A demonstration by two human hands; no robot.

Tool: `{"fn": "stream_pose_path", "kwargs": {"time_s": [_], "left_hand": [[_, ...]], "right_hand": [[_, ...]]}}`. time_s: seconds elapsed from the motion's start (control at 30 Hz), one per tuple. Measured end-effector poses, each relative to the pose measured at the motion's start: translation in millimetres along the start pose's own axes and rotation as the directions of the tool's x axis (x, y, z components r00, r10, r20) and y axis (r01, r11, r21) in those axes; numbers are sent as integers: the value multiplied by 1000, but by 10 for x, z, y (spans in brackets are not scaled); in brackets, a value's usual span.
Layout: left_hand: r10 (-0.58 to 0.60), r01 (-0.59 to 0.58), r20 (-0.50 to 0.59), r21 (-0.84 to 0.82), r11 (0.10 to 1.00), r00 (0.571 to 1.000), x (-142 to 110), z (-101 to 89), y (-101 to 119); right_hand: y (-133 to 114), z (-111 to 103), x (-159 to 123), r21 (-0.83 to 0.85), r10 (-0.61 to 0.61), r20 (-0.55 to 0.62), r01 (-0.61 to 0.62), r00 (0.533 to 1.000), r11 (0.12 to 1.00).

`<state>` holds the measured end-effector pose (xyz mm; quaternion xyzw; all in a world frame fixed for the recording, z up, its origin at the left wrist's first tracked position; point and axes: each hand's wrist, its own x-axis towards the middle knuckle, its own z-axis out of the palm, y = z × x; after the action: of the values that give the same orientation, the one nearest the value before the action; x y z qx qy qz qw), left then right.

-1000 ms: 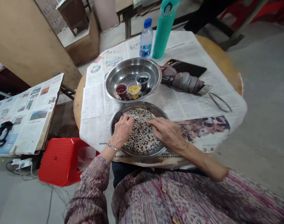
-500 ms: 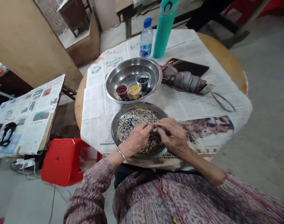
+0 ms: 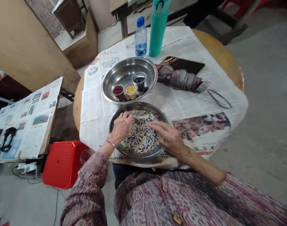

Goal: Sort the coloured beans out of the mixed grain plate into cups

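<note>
A metal bowl (image 3: 112, 121) holds mixed grains (image 3: 143, 138), white with dark, red and yellow ones among them. My left hand (image 3: 121, 128) hangs over its left side, fingers curled together at the grains. On the right, my right hand (image 3: 169, 138) is above the bowl, thumb and fingertips drawn together in a pinch. Whatever either hand may hold is too small to make out. Behind stands a larger metal basin (image 3: 115, 73) with three clear cups inside: red beans (image 3: 118, 90), yellow beans (image 3: 130, 90) and black beans (image 3: 139, 80).
Newspaper (image 3: 91, 110) covers the round table. At the back stand a water bottle (image 3: 140, 39) and a teal bottle (image 3: 158, 34). To the right lie a folded umbrella (image 3: 181, 78) and a dark phone (image 3: 185, 65). A red stool (image 3: 60, 163) is at the lower left.
My hands were close together over the bowl's right side. My left hand has moved left to the far-left grains, and my right hand has shifted slightly left. The view has shifted a little.
</note>
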<state>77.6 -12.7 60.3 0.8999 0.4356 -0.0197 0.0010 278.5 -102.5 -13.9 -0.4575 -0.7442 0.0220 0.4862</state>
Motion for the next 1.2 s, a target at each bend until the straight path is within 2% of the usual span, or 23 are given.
{"fn": "stream_pose_path", "kwargs": {"time_s": [0.13,0.23,0.3,0.4,0.57,0.73,0.8,0.9,1.07,1.13,1.2], "left_hand": [[-157,157,5,-44,987,988,-342,-7,6],[-155,154,5,-175,972,988,-547,35,96],[-126,125,15,-284,951,992,-599,86,181],[-86,75,-7,-424,903,996,-533,185,321],[-19,-75,-158,-568,820,987,-301,276,491],[-200,5,-268,-586,811,943,-284,103,504],[-208,-10,-261,-645,764,942,-300,9,514],[-161,-64,-243,-712,699,957,-282,-59,564],[-198,-8,-165,-785,619,966,-157,17,566],[-212,30,-142,-764,644,967,-120,63,511],[-222,59,-156,-679,731,962,-119,98,449]], "right_hand": [[9,10,12,38,28,-15,-28,999,999],[24,17,54,65,0,-4,0,1000,998],[31,23,73,80,-18,-2,18,1000,997],[36,33,78,84,-6,-22,8,1000,996],[41,39,60,83,18,-63,-12,998,997],[32,17,72,89,21,-57,-16,998,996],[28,6,84,75,31,-12,-30,999,997],[35,-10,99,64,38,56,-41,998,997],[63,-36,112,87,-13,73,7,997,996],[72,-44,111,94,-43,71,36,997,995],[80,-42,108,90,-61,56,56,997,994]]}}
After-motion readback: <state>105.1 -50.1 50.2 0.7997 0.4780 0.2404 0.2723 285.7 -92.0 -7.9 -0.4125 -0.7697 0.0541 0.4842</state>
